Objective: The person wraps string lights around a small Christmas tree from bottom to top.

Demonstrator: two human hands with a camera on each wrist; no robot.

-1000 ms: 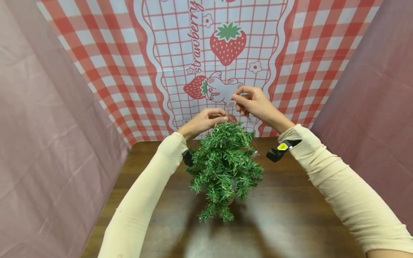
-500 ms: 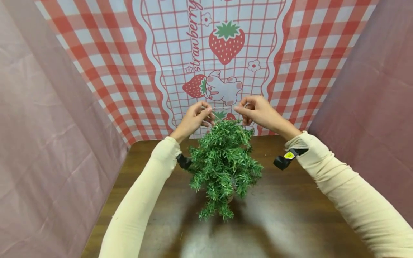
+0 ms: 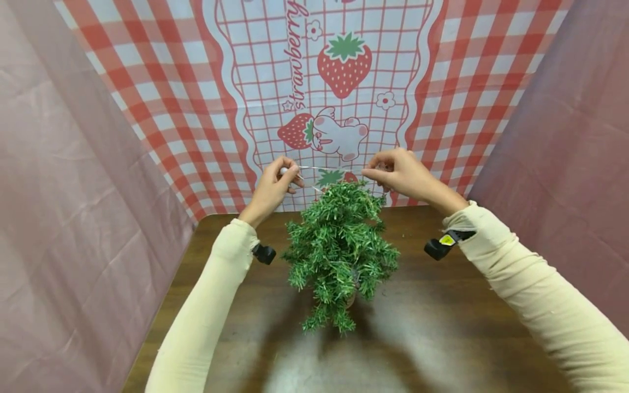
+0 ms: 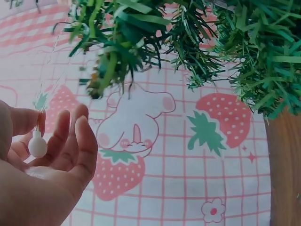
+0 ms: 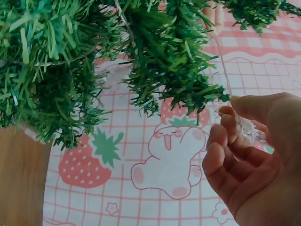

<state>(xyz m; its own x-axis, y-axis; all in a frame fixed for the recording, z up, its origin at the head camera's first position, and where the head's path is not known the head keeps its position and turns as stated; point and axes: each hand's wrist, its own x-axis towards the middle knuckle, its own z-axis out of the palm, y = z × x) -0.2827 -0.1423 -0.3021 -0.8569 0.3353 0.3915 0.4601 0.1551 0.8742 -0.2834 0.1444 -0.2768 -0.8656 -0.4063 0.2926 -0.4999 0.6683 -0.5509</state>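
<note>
A small green artificial Christmas tree (image 3: 341,245) stands on the wooden table. Behind its top, a thin clear string-light wire (image 3: 319,167) stretches almost level between both hands. My left hand (image 3: 272,185) pinches the wire between thumb and forefinger, left of the treetop. From that pinch a white round bulb (image 4: 37,145) hangs in front of the curled fingers. My right hand (image 3: 405,173) pinches the wire on the other side, and a crumpled clear bundle (image 5: 251,132) sits inside its fingers. More wire (image 5: 123,19) lies among the branches.
A red-and-white strawberry cloth (image 3: 344,65) hangs behind the table (image 3: 442,316). Pink curtains (image 3: 73,191) close off both sides. Black wrist cameras (image 3: 264,254) are strapped under each wrist, the left one close beside the tree's branches.
My left hand has moved left, away from the treetop, drawing out the wire between the hands. My right hand has come down and slightly right. The tree stays in place.
</note>
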